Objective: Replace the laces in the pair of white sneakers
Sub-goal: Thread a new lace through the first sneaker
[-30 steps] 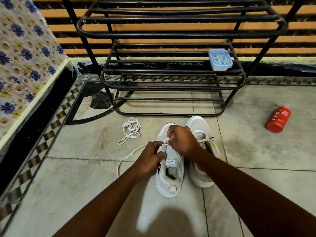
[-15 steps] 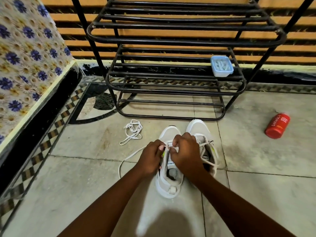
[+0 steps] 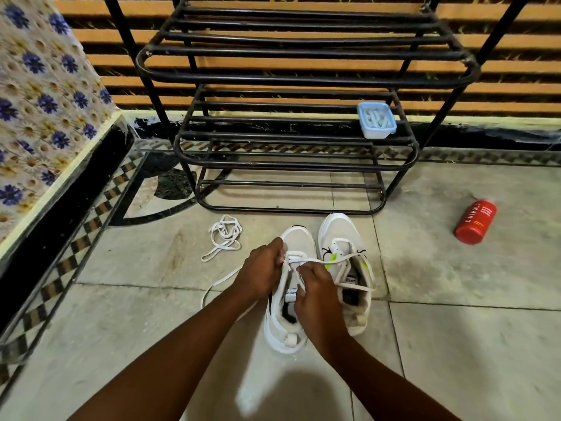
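- Fingers of left hand [image 3: 263, 270] curled, pinching white lace [image 3: 306, 262] at the left edge of left sneaker [image 3: 291, 287], near the front eyelets.
- Fingers of right hand [image 3: 315, 291] curled too, gripping the same lace over the sneaker's tongue, just behind the left hand's pinch.
- Lace stretched between both hands across the sneaker's upper; one end running right over right sneaker [image 3: 346, 259], the other trailing in a loop on the floor [image 3: 151, 314] left of the left sneaker.
- Left sneaker flat on the floor, toe pointing away, heel nearest the camera, under both hands.
- Right sneaker touching the left sneaker's right side, set slightly further forward, partly laced.
- Loose lace bundle [image 3: 223, 237] lying on the floor ahead and left of the left sneaker, apart from it.
- Black metal rack [image 3: 291, 165] standing just beyond the left sneaker's toe, with a small blue box [image 3: 376, 120] on a shelf at its right side.
- Red bottle [image 3: 475, 221] lying on its side, well right of the left sneaker.
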